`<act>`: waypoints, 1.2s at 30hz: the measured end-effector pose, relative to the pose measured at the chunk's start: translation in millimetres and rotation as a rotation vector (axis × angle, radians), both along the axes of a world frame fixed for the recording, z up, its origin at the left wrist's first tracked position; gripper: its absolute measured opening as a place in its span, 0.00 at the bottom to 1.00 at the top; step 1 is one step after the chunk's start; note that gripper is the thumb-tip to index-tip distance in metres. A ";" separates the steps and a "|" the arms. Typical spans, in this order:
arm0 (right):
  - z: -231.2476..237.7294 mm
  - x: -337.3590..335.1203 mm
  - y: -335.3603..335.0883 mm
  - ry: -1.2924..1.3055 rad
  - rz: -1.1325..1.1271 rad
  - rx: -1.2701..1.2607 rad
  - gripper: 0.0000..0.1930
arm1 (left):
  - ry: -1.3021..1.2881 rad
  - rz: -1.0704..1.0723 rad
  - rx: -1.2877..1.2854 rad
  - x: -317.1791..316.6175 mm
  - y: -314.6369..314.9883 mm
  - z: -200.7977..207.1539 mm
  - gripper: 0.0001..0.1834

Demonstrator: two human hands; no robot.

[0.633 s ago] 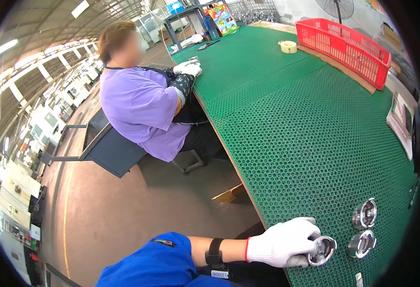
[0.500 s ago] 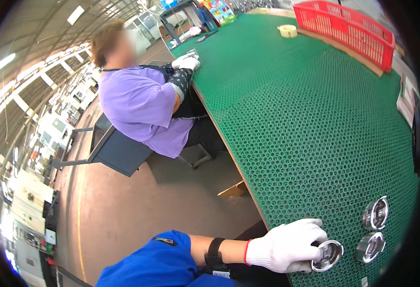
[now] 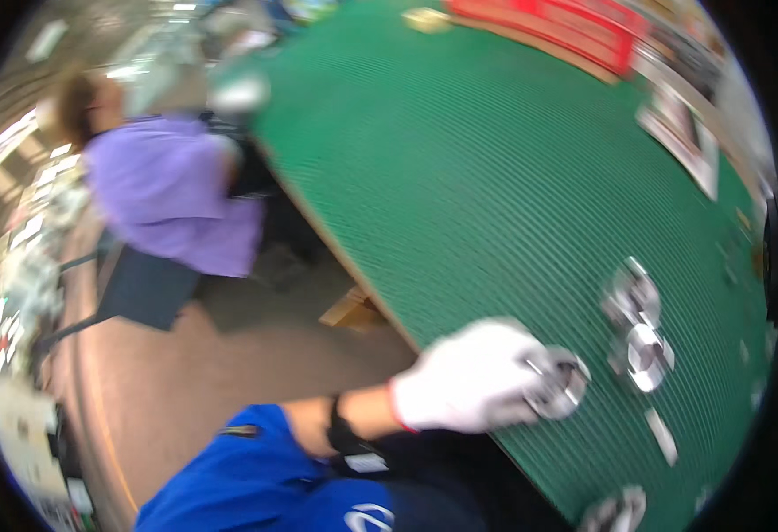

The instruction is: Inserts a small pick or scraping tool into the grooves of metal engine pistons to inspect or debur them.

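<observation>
head view: left hand point(image 3: 464, 379), fingers point(image 3: 509, 410) clamped on round metal part point(image 3: 563, 383), open face rightward; long axis unclear.

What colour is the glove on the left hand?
White glove with a red cuff edge, seen in the head view.

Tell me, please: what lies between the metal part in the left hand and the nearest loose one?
Only bare green mat shows between the held part and the nearest loose part, in the blurred head view.
</observation>
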State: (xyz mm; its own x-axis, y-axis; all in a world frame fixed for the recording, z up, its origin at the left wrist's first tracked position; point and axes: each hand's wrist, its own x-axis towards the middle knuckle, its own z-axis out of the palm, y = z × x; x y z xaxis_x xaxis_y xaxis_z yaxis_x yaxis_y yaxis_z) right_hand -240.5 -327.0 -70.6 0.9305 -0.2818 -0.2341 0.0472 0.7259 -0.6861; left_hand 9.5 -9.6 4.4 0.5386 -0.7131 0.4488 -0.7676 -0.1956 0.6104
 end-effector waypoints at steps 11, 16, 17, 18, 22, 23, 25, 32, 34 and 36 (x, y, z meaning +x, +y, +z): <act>126.6 30.6 89.8 0.314 0.240 -1.493 0.13 | -0.025 -0.074 0.038 -45.6 -7.4 0.4 0.19; 130.8 59.6 92.8 0.127 0.196 -2.067 0.11 | -0.028 -0.063 0.081 -54.3 -9.9 -6.0 0.20; 137.4 66.8 97.1 0.129 0.210 -2.134 0.10 | -0.031 -0.056 0.064 -55.8 -8.7 -7.1 0.19; 140.0 72.3 99.6 0.134 0.226 -2.200 0.08 | -0.024 -0.057 0.066 -55.6 -6.9 -6.6 0.19; 129.4 71.3 107.9 0.193 0.225 -2.222 0.08 | -0.097 -0.070 -0.039 -46.1 -10.8 -1.8 0.18; 129.6 68.5 111.3 0.217 0.298 -2.191 0.09 | -0.098 -0.072 -0.049 -43.6 -10.6 -1.6 0.18; 129.2 60.5 119.4 0.231 0.392 -2.066 0.10 | -0.103 -0.081 -0.043 -39.3 -12.2 -0.5 0.18; 131.0 57.4 128.8 0.510 0.668 -0.700 0.17 | -0.115 -0.115 -0.027 -45.5 -15.1 1.8 0.14; 118.2 55.4 120.7 0.487 0.754 -0.320 0.20 | 0.019 -0.152 0.024 -45.8 -13.9 -2.4 0.12; 117.7 52.3 120.5 0.324 0.777 -0.326 0.21 | -0.105 -0.143 0.035 -50.1 -10.9 4.3 0.15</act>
